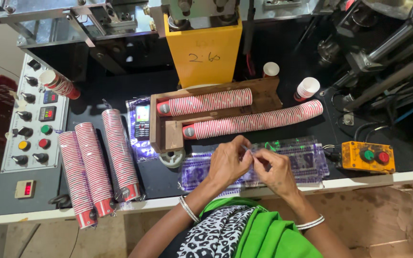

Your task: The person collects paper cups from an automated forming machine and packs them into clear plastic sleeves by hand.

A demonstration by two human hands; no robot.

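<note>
Clear plastic sleeve point(288, 157) with purple print, lying flat at the near edge of the black bench point(96, 91), just in front of the wooden tray point(168, 136). Its left end pinched between both sets of fingers: left hand point(228, 162) closed on the film from the left, right hand point(273, 169) closed on it from the right, fingertips of the two meeting above the sleeve's edge. More sleeves of the same kind stacked beneath, spreading rightward toward the orange switch box point(368, 156).

Both hands palm down, backs toward the camera, wrists bent inward, forearms coming up from the lower edge and converging. Silver bangles at each wrist.

In the wooden tray, two long rows of nested red-and-white paper cups point(206, 102) lying on their sides, the longer row point(254, 122) reaching past the tray's right end. At the left, three wrapped cup stacks point(96, 165) lying side by side near the grey control panel point(32, 124). Small phone point(142, 122) resting on a printed sleeve left of the tray. Yellow machine housing point(204, 52) behind.
</note>
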